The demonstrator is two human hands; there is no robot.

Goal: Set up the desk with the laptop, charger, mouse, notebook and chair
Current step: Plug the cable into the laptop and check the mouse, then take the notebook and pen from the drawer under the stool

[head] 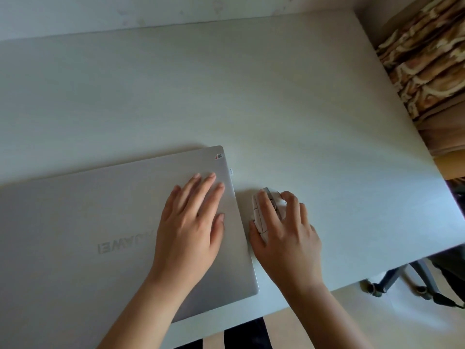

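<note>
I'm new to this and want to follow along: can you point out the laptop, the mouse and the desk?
laptop (100, 222): head view, on its closed lid.
mouse (259, 217): head view, on its left side.
desk (276, 109): head view, on its bare top.

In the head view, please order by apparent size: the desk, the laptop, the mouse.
1. Desk, largest.
2. Laptop, closed and partly cut off by the frame.
3. Mouse, smallest, partly hidden under the right hand.
</note>
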